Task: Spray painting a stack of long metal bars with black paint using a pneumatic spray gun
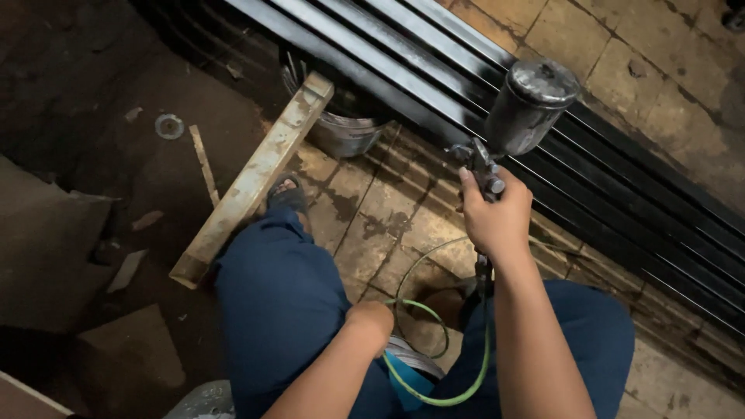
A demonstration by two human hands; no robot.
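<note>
Right hand (497, 221) holds the spray gun (516, 124) up front, cup on top, over the metal bars (621, 178) that run diagonally from top centre to lower right. Hose (458, 380) drops from the gun and loops between the knees. Left hand (371, 320) rests on the left knee (279, 287). Wooden beam (252, 178) lies left of that leg, its far end against the bucket (341, 132), which sits under the bars. Foot (285, 192) just right of the beam. Paved floor (621, 46) behind the bars.

Free floor tiles (372, 225) between wooden plank (252, 178) (left) and black metal bars (621, 202) (right). Obstacles: metal bucket (341, 132) at plank's far end; green hose (434, 341) looping between knees; debris on dark ground left.
</note>
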